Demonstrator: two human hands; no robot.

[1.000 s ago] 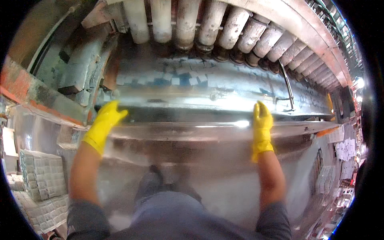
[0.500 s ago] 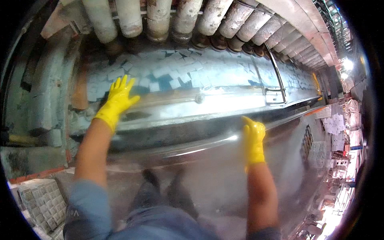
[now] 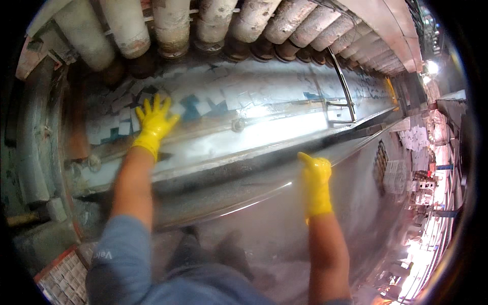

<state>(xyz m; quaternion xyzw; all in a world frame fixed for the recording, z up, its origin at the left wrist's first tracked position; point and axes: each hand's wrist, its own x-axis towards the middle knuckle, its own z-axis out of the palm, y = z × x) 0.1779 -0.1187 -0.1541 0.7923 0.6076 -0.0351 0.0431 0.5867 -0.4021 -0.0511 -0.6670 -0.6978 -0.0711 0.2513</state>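
- My left hand (image 3: 156, 122), yellow-gloved, fingers spread wide and holding nothing, is over pale pieces (image 3: 204, 105); contact unclear.
- My right hand (image 3: 315, 170), fingers curled, is near the metal bed (image 3: 229, 161); I can't tell whether it grips anything.
- Shiny, wet-looking gloves (image 3: 317, 192) might slip, knocking pieces into overlaps.
- Those pieces: flat, whitish, squarish, lying crookedly in the bed before thick cylinders (image 3: 172, 25).

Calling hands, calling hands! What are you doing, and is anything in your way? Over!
Left hand: yellow-gloved, fingers spread over pale square pieces; contact unclear. Right hand: partly curled, grip unclear. Dark metal rod farther right, apart from both hands.
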